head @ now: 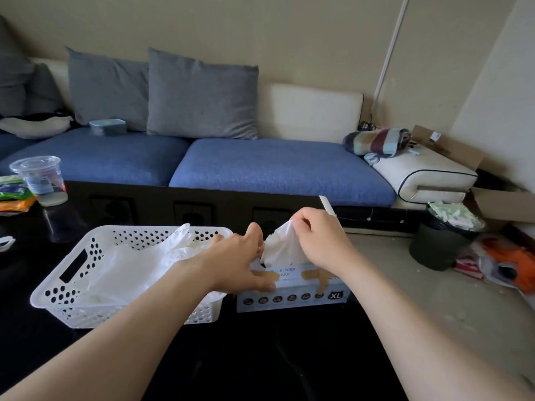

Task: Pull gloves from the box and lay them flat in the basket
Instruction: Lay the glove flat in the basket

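Left hand [246,263] grips the box [289,298] at the tabletop's right edge, so right hand [317,237], pinching the glove [282,247], should pull slowly, straight upward.

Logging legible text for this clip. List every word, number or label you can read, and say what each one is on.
"XL": front face of the glove box, right end.
Chinese print on the box top: too small to read.
Label on the plastic cup: blurred.
Colourful packets at far left: print unreadable.
Glove pinched by the right hand, and the basket: no text.
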A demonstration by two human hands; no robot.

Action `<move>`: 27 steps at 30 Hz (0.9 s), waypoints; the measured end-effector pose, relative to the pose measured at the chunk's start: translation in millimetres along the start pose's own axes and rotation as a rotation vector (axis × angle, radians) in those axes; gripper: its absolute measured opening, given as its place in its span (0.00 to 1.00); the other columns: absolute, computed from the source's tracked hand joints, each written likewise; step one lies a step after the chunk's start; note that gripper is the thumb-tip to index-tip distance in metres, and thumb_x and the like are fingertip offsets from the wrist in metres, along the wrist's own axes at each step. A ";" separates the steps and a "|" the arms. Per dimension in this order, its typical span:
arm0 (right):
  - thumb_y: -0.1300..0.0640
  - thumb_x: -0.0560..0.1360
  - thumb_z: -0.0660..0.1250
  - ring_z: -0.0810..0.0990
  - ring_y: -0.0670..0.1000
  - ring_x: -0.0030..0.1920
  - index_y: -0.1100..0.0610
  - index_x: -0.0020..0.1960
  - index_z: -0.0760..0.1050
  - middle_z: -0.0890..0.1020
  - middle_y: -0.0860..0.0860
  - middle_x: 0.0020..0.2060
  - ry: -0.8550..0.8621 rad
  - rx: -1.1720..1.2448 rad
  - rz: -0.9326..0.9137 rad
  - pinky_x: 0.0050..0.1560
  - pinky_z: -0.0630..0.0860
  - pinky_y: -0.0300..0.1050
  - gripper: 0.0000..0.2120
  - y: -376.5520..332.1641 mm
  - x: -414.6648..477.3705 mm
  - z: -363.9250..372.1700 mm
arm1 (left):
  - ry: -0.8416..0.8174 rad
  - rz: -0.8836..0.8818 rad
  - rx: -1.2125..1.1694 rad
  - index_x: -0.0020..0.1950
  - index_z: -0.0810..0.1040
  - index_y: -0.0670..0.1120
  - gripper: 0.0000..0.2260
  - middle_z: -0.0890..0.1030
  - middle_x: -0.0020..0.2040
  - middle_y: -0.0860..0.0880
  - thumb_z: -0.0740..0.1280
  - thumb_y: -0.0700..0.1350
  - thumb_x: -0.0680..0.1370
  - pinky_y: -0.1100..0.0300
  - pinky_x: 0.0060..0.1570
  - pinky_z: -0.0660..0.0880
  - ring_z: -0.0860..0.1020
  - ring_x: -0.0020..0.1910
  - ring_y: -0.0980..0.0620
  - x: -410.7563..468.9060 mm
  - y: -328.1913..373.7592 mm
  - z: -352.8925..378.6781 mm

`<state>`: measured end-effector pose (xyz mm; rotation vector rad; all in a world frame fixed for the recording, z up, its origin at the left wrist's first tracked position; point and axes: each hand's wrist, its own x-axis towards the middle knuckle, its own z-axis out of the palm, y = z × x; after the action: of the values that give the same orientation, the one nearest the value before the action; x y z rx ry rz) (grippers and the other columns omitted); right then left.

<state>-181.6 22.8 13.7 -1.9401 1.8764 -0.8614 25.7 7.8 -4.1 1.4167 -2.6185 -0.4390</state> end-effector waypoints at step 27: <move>0.58 0.88 0.54 0.69 0.47 0.55 0.55 0.69 0.77 0.70 0.45 0.51 0.086 0.552 0.380 0.60 0.66 0.48 0.17 -16.9 -2.0 -3.2 | -0.022 0.046 0.000 0.66 0.79 0.58 0.11 0.80 0.58 0.54 0.66 0.51 0.84 0.49 0.62 0.73 0.78 0.58 0.51 5.2 0.8 2.2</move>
<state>-170.1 27.0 25.9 -1.1930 1.7266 -1.1897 21.7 4.3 -6.1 1.3569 -2.6623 -0.4516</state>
